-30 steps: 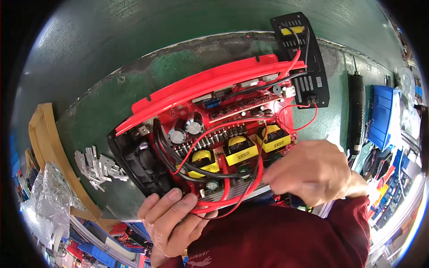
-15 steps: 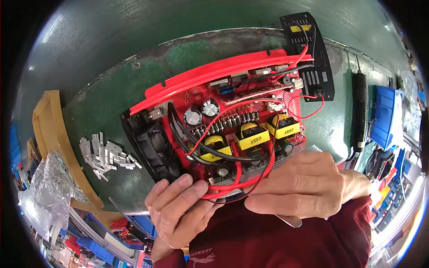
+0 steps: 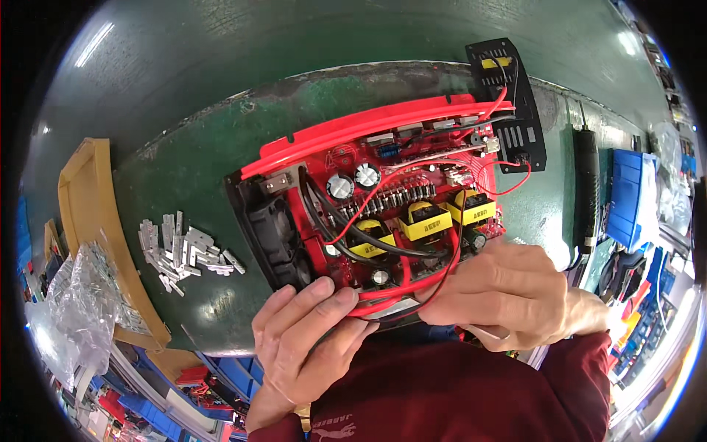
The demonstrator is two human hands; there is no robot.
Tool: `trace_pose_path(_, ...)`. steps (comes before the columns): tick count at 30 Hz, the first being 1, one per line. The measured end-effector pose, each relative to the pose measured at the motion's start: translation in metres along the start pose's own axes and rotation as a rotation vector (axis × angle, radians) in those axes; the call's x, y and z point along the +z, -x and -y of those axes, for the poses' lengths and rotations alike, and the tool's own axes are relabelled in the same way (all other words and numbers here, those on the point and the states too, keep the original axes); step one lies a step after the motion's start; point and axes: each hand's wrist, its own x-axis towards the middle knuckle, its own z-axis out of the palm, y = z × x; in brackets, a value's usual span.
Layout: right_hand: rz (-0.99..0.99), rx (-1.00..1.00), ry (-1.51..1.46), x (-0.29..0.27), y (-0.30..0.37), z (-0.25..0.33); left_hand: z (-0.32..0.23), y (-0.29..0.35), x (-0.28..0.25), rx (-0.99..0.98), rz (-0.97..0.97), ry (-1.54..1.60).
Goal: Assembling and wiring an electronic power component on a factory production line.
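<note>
Red electronics unit lies open on the green worktop, close in front of the person, its black fan toward the left. It looks fairly heavy and rigid, so the folded, glossy red panel seems a safer hold than the blocky yellow-wrapped transformers or round capacitors, which would likely suffer under pressure. The black end plate, flat and slotted, appears joined by wires and would probably tug on them in a lift. Thick red cables, smooth and probably springy, curve along the near edge, with the left hand's fingers closed on them. The right hand's fingers curl narrowly beside them; whether they pinch anything, I cannot tell.
</note>
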Motion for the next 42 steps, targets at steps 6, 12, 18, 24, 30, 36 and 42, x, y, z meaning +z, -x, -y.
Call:
trace_pose_path(6, 0.006, -0.016, -0.003, 0.002, -0.004, 0.0, 0.002, 0.001, 0.0, 0.007, -0.017, -0.011)
trace_pose_path(12, -0.016, -0.032, 0.025, 0.002, -0.003, -0.001, 0.001, -0.001, 0.0, -0.004, 0.001, 0.0)
trace_pose_path(18, 0.089, 0.032, -0.005, -0.005, -0.01, 0.004, 0.003, 0.001, -0.001, -0.001, 0.006, -0.009)
trace_pose_path(24, 0.092, 0.127, -0.161, -0.006, -0.013, -0.003, 0.002, 0.001, -0.001, -0.002, 0.009, -0.004)
trace_pose_path(30, 0.206, 0.167, -0.222, -0.016, -0.026, -0.006, -0.001, 0.002, -0.002, -0.019, 0.03, -0.023)
trace_pose_path(36, -0.017, 0.226, -0.281, -0.016, -0.009, 0.008, -0.006, -0.004, -0.001, -0.024, 0.028, -0.088)
trace_pose_path(42, -0.44, 0.496, -0.505, 0.012, 0.057, 0.03, -0.01, -0.014, -0.003, 0.006, 0.115, -0.195)
